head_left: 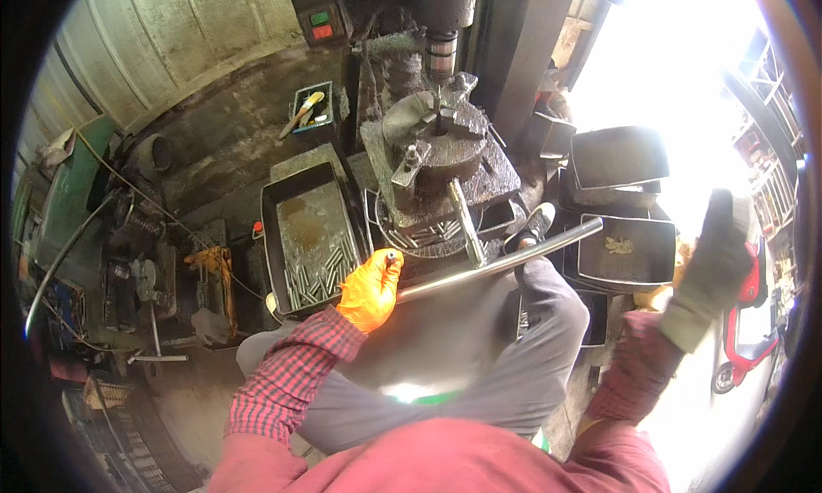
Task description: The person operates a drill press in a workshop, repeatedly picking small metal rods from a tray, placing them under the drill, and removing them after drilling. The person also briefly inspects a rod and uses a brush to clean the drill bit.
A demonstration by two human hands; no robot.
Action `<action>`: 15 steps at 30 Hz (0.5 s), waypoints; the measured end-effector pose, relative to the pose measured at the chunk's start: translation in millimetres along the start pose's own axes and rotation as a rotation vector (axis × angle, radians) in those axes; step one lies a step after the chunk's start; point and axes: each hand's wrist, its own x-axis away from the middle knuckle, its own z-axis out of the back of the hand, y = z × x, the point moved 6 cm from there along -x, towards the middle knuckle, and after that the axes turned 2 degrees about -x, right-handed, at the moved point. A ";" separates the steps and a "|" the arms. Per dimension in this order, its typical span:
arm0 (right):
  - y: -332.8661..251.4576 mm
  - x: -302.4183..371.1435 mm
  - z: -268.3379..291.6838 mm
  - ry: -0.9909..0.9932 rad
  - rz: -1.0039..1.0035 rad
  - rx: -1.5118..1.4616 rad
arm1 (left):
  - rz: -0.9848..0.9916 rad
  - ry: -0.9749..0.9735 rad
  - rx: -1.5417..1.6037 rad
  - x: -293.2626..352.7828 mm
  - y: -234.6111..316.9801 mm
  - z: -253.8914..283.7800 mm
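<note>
Your left hand [368, 296] had the long tray's [304, 210] rim just beside it; your right hand [711, 275] was in open room right of the dark bins [616, 157], its fingers' state impossible to tell. Your left fingers [388, 275] grasped a small, round-ended metal piece [392, 256] near the bright, smooth bar's [531, 251] end. Short metal rods [315, 286] lay in the tray.

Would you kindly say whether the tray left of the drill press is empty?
Partly filled: metal pins cover the near end of the tray.

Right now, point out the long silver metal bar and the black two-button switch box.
Long silver metal bar [501, 264]: head view, middle of its shaft.
Black two-button switch box [320, 18]: head view, green button.
</note>
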 end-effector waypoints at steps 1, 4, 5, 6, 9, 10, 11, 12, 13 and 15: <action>41.2 16.4 -17.2 0.045 -0.151 0.066 | 0.037 0.008 0.027 -0.8 -3.3 -2.5; 142.4 80.7 -60.5 -0.044 -0.534 -0.121 | 0.148 0.075 -0.070 -2.3 -12.9 -6.8; 166.4 91.3 -68.2 -0.049 -0.719 -0.480 | 0.106 0.128 -0.006 -3.2 -12.6 -6.2; 183.2 100.0 -73.5 0.027 -0.839 -0.807 | 0.173 0.156 0.052 -2.3 -19.9 -6.2; 192.0 102.1 -90.8 0.005 -1.002 -1.305 | 0.146 0.202 0.047 5.3 -32.7 -11.7; 181.2 96.2 -102.1 -0.130 -1.007 -1.418 | 0.106 0.225 0.041 5.2 -38.2 -14.3; 164.4 91.8 -111.8 -0.276 -0.992 -1.492 | 0.089 0.241 0.017 7.7 -45.2 -18.2; 154.4 87.0 -119.9 -0.261 -0.977 -1.462 | 0.158 0.218 0.059 10.8 -57.4 -28.2; 140.2 83.6 -126.9 -0.252 -0.958 -1.399 | 0.204 0.223 0.117 11.0 -67.8 -41.8; 116.8 85.1 -126.1 -0.028 -0.866 -0.846 | 0.303 0.252 0.326 5.1 -85.0 -81.3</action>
